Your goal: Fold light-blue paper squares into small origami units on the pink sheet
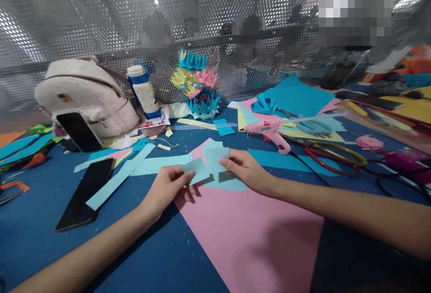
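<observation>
My left hand (167, 188) pinches a small light blue paper piece (198, 169) between thumb and fingers, just above the table. My right hand (245, 169) grips a larger light blue paper square (215, 157) by its right edge. The two pieces overlap in the middle. Under both hands lies a big pink paper sheet (242, 234) on the dark blue table (40, 239), with more light blue paper (229, 184) spread over its top corner.
A black phone (85, 194) and light blue strips (117, 178) lie left. A white backpack (84, 99) with another phone, a bottle (144, 90) and folded paper flowers (198, 86) stand behind. A pink glue gun (269, 131), scissors (333, 156) and coloured sheets lie right.
</observation>
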{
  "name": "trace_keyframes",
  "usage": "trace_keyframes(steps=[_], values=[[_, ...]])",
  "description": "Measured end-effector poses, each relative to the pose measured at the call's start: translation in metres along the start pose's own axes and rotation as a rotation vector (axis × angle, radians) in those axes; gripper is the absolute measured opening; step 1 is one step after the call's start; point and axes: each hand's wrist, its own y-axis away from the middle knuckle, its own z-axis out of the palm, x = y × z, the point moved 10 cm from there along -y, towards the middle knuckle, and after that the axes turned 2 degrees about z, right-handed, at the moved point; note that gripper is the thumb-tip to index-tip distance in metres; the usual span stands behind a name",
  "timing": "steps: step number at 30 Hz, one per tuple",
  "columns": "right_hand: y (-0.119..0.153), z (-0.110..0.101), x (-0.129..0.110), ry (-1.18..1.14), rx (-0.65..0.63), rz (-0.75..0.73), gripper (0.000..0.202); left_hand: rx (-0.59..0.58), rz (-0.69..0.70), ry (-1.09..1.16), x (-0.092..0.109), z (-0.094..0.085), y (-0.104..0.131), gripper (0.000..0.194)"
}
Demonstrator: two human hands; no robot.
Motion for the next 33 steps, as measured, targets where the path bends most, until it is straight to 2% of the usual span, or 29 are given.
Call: trace_keyframes(steps=[4, 8, 12, 16, 20, 24, 28, 33], values=[[0.004, 0.017, -0.026, 0.159, -0.141, -0.222, 0.028, -0.047, 0.076, -0.127, 0.004, 0.013, 0.001, 0.035], [0.006, 0.021, -0.03, 0.236, -0.174, -0.278, 0.024, -0.053, 0.164, -0.263, 0.013, 0.024, 0.003, 0.038], [0.003, 0.014, -0.019, 0.17, -0.097, -0.196, 0.023, -0.028, 0.184, -0.303, 0.019, 0.025, 0.0, 0.036], [-0.003, 0.01, -0.005, -0.026, -0.054, -0.069, 0.03, -0.012, 0.294, -0.377, 0.028, 0.025, -0.004, 0.036], [-0.006, 0.007, -0.007, -0.111, -0.032, -0.049, 0.038, -0.011, 0.36, -0.48, 0.029, 0.029, -0.002, 0.037], [-0.011, -0.004, -0.005, -0.148, 0.036, -0.016, 0.033, -0.047, 0.466, -0.607, 0.037, 0.042, 0.008, 0.015], [-0.017, -0.022, 0.013, -0.205, 0.166, 0.027, 0.023, -0.104, 0.569, -0.695, 0.043, 0.053, 0.018, 0.023], [-0.021, -0.026, 0.027, -0.217, 0.186, 0.053, 0.019, -0.104, 0.674, -0.821, 0.042, 0.057, 0.024, 0.028]])
